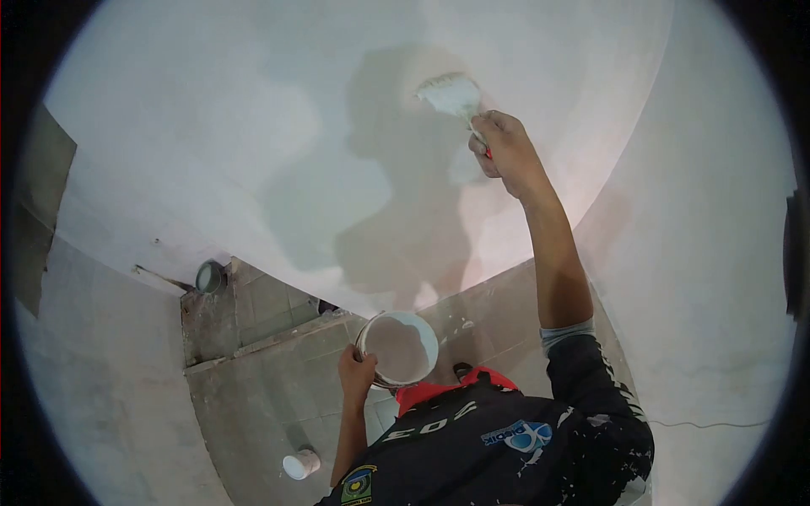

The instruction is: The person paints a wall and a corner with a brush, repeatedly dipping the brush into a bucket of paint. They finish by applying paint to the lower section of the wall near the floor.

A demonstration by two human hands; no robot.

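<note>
My right hand [499, 150] is raised at the wall, fingers wrapped round the handle of a paintbrush [456, 94]. The brush is broad and coated in white, its bristles pointing up and left against the pale wall [253, 101]. A bit of red shows on the handle below my fingers. Low in front of my body, my left hand [358, 371] grips the rim of a bucket [429, 336] from its left side. Inside the bucket is whitish paint [396, 347]. My shadow falls across the wall around the brush.
On the tiled floor [287, 396] at lower left stands a small white tub [301, 464]. A dark round bucket [210, 277] sits at the far left corner, near a low ledge [278, 337]. A thin cable [709, 424] runs along the right.
</note>
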